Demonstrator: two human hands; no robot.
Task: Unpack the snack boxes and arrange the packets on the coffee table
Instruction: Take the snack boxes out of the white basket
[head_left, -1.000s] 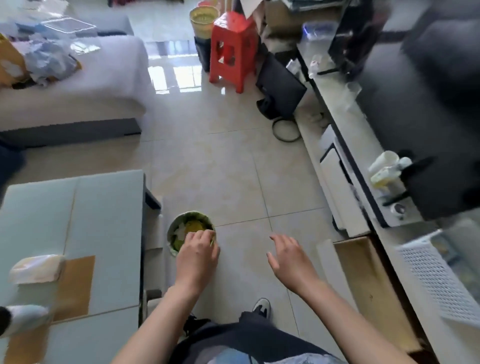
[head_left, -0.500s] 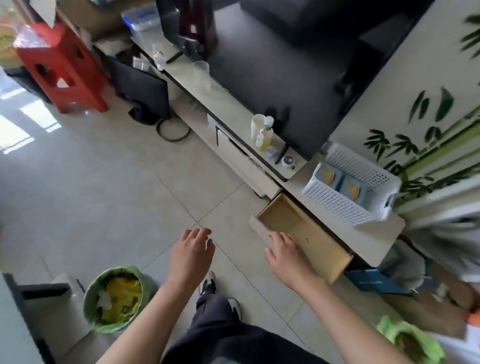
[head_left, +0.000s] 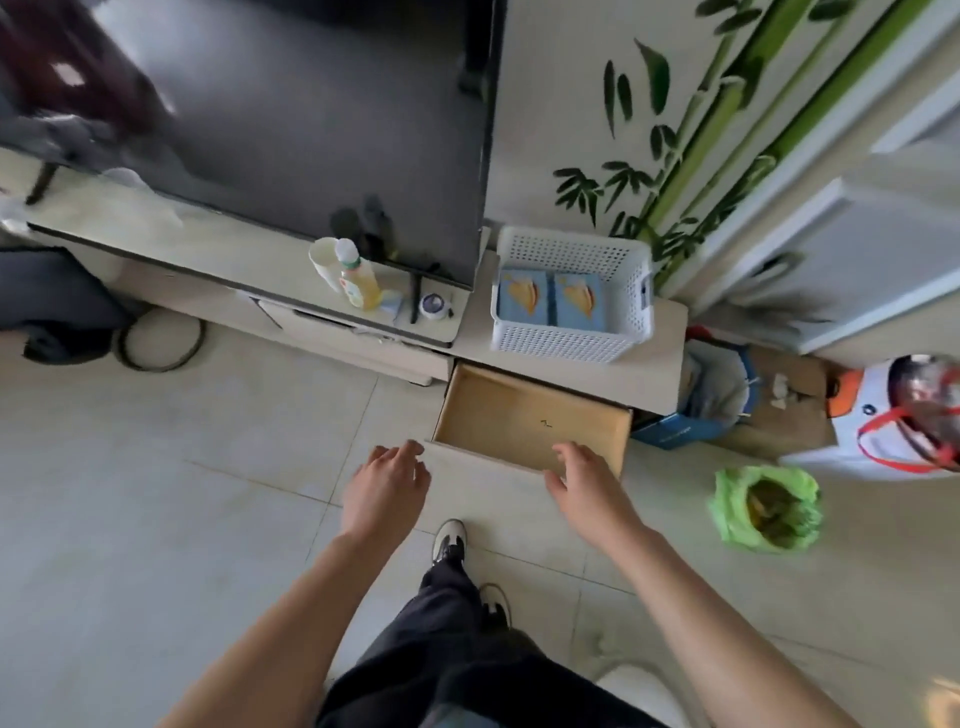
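Observation:
Two blue snack boxes (head_left: 551, 300) with an orange picture lie side by side in a white perforated basket (head_left: 618, 270) on the TV cabinet top. Below the basket a wooden drawer (head_left: 524, 415) stands pulled out, with nothing inside it. My left hand (head_left: 387, 488) hovers by the drawer's front left corner, fingers loosely spread and holding nothing. My right hand (head_left: 582, 483) reaches over the drawer's front edge, fingers relaxed, also holding nothing. The coffee table is out of view.
A large dark TV (head_left: 291, 114) fills the cabinet top. A cup, a yellow bottle (head_left: 358, 280) and a small round tin stand beside it. A green-lined bin (head_left: 769, 514) sits on the floor at right, with bags and a cardboard box behind it. A cable loop lies at left.
The view has swung right from the coffee table and floor bin to the TV cabinet. Both hands moved forward to the open drawer's front. The basket is now straight ahead.

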